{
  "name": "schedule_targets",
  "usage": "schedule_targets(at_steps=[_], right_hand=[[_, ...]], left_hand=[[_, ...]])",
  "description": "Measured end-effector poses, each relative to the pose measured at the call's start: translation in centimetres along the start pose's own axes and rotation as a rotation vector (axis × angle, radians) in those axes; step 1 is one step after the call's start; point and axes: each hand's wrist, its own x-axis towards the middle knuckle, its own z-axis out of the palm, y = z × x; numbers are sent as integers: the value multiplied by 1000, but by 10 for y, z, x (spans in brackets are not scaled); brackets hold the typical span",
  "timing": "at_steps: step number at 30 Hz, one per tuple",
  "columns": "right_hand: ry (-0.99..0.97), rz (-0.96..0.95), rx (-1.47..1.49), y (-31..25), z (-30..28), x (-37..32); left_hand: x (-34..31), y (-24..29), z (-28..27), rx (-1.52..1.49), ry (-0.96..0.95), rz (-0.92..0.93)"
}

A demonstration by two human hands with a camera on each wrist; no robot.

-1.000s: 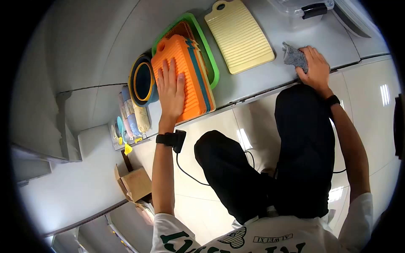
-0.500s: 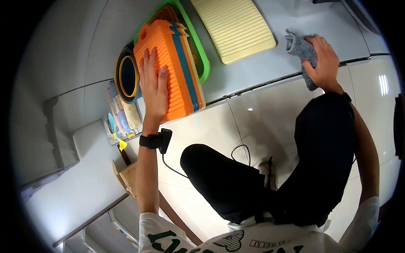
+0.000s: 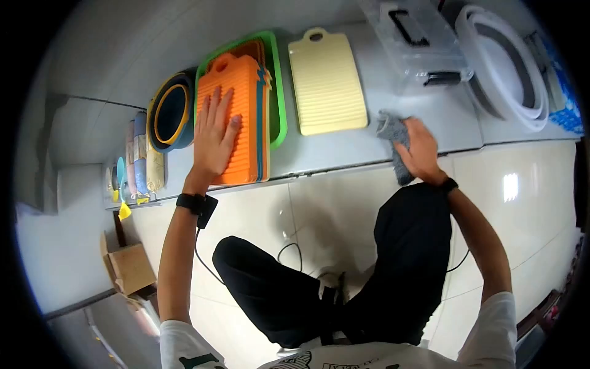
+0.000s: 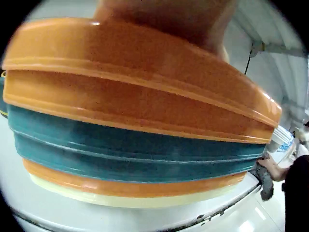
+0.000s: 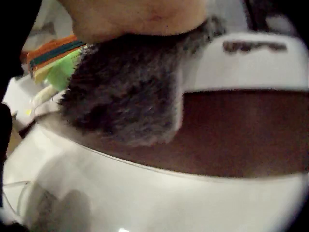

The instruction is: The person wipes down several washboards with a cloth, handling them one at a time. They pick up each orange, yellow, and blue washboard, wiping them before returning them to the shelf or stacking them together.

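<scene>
My left hand (image 3: 214, 138) rests with straight fingers on the ribbed face of an orange washboard (image 3: 246, 138). This board tops a stack of orange, teal and cream ones, whose layered ends (image 4: 135, 159) fill the left wrist view. The stack leans over a green tray (image 3: 279, 120). Farther right, my right hand (image 3: 422, 150) grips a fluffy grey cloth (image 3: 396, 132) at the front edge of the grey shelf (image 3: 332, 157). The cloth (image 5: 125, 92) drapes over that edge in the right wrist view. A cream washboard (image 3: 329, 86) lies flat between the two hands.
Dark blue basins with yellow rims (image 3: 171, 114) and rolled cloth bundles (image 3: 155, 163) sit left of the stack. A clear plastic box (image 3: 424, 58) and white-rimmed basins (image 3: 533, 101) stand at right. Below are the tiled floor (image 3: 485, 178) and a cardboard box (image 3: 132, 269).
The head view has shifted, bringing the clear box and white basins back into sight. The cloth went from bunched on the shelf to hanging over its edge under my right hand. My left hand stays put.
</scene>
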Motion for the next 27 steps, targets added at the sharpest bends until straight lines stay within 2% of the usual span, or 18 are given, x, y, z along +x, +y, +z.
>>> schedule_targets(at_steps=[1,2,4,5,7,9,12,13,15,16,18,20,21,23,24,25,26,27], right_hand=[[-93,-14,22,-1,-12,8],[-83,-38,-3,0,-22,19],[-327,234,297,-2,-44,35],[-329,232,278,-10,-63,44],[-300,247,363,-38,-96,72],[-186,223,499,-62,-101,88],[121,494,1048,-115,-113,103],[116,495,1045,-128,-106,95],[112,721,1015,-138,-88,78],[114,729,1013,-132,-69,67],[-120,908,1189,-123,-37,49],[-189,833,1145,-118,-43,59],[-276,757,1094,-116,-49,68],[-249,767,1069,-116,-58,85],[-192,736,951,-112,-61,91],[-143,689,830,-110,-61,99],[-153,629,838,-105,-58,101],[-172,620,854,-107,-50,100]], left_hand=[[-3,0,-2,32,-29,-13],[-3,-1,-2,42,-29,-15],[-1,-3,-2,35,-7,-18],[-3,-2,-1,42,-27,-18],[-5,-1,-2,45,-16,-18],[-5,-1,-1,53,-7,-1],[-7,-1,-3,46,10,22],[-8,-1,-2,43,9,18],[-4,-2,-1,101,-25,-2],[-5,-3,-4,70,-22,17],[-5,5,-9,186,-47,24],[-7,12,-15,466,-68,14],[-13,24,-20,467,-72,0],[-17,54,-39,686,114,118],[-30,111,-59,238,276,97],[-42,164,-77,44,328,78],[-43,156,-62,17,404,126],[-76,191,-41,-465,55,-3]])
